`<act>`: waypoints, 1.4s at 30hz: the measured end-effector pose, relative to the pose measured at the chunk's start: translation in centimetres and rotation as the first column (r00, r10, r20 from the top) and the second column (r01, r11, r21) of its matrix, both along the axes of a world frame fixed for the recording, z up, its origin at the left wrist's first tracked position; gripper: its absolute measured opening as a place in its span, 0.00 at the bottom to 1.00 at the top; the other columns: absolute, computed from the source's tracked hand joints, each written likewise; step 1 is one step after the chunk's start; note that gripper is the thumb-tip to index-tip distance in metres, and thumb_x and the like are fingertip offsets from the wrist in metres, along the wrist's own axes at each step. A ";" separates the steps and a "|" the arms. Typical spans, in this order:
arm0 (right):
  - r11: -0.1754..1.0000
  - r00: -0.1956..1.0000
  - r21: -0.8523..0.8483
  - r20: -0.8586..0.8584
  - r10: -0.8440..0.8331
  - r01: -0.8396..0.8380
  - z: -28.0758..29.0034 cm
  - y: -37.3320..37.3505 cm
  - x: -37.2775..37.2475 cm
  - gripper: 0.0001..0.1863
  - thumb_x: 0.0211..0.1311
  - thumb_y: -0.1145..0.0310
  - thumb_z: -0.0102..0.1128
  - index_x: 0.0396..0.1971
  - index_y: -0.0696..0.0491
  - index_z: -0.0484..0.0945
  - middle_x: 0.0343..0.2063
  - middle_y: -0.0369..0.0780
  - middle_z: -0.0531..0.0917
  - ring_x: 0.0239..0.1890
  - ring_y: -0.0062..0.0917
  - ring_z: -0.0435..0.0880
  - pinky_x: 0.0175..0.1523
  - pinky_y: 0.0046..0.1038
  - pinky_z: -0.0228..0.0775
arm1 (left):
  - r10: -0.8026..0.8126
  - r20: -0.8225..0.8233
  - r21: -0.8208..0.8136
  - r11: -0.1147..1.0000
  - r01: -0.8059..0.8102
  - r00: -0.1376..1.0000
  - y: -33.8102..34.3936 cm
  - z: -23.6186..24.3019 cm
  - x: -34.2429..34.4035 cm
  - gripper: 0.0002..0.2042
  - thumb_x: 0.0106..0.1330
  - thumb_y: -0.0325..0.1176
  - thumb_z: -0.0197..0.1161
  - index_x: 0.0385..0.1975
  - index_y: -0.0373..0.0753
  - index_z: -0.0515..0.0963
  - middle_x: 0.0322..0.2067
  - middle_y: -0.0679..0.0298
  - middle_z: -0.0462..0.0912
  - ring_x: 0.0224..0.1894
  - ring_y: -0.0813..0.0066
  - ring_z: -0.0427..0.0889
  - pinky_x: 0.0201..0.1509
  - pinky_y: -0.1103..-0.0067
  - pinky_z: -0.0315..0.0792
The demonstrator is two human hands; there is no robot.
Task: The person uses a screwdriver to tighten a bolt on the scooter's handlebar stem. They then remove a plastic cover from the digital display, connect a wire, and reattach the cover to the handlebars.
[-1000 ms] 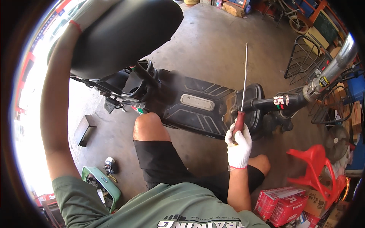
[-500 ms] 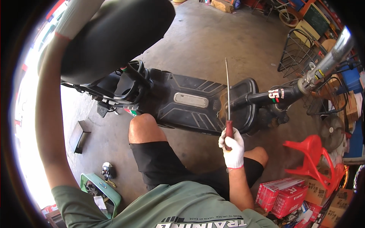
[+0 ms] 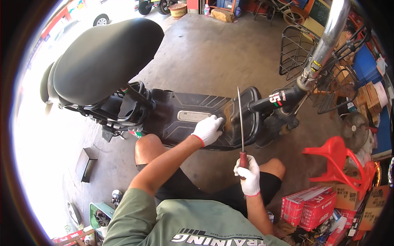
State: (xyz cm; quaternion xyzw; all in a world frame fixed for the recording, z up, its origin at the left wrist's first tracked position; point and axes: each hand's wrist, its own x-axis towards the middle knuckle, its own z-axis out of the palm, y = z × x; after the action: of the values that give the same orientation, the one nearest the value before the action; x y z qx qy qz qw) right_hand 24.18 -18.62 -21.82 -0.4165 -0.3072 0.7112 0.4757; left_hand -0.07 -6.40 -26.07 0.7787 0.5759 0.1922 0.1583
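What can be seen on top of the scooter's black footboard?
On the footboard, a pale oblong panel and brown patch show. The gloved left hand hides part; what lies beneath that hand cannot be seen.

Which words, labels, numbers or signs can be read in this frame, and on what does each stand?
Wording is located here, not transcribed.
Sage-green fabric T-shirt: large white letters, legible; smaller dark line, hard to read.
Black metal scooter tube: large white digits, smaller blurred letters.
Silver metal tube: yellow-and-black label, too small to read.
Red cardboard boxes: white lettering, partly legible.
Brown cardboard boxes: dark lettering, partly legible.
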 end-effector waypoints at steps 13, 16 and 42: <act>1.000 0.999 -0.010 0.027 -0.025 0.025 -0.4 -1.2 0.1 0.21 0.52 0.82 0.62 0.49 0.59 0.72 0.33 0.38 0.80 0.31 0.22 0.79 0.37 0.23 0.73 | 0.130 -0.037 0.086 0.988 -0.127 0.991 0.1 -2.5 2.2 0.08 0.63 0.36 0.67 0.34 0.38 0.79 0.34 0.51 0.81 0.39 0.49 0.84 0.42 0.59 0.78; 0.999 0.999 -0.015 -0.007 -0.034 0.034 -0.2 -1.1 -0.3 0.23 0.51 0.82 0.62 0.50 0.59 0.71 0.34 0.39 0.79 0.29 0.22 0.79 0.35 0.23 0.73 | 0.153 -0.030 0.136 0.980 -0.148 0.988 0.3 -3.1 2.2 0.05 0.62 0.30 0.59 0.33 0.37 0.78 0.30 0.49 0.82 0.35 0.46 0.84 0.40 0.56 0.79; 0.977 0.923 -0.152 0.332 0.192 -0.148 3.2 3.0 -5.7 0.20 0.56 0.76 0.55 0.51 0.59 0.72 0.31 0.36 0.76 0.24 0.18 0.75 0.28 0.21 0.68 | 0.307 0.484 -0.085 0.948 -0.305 0.820 -0.4 -3.6 -0.3 0.07 0.65 0.33 0.62 0.38 0.37 0.78 0.34 0.50 0.80 0.39 0.47 0.83 0.45 0.60 0.78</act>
State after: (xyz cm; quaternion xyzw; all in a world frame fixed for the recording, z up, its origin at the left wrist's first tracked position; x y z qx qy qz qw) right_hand 18.49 -15.61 -18.57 -0.5352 -0.3761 0.6835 0.3239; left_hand -0.39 -6.79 -29.69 0.6012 0.6344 0.4054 0.2677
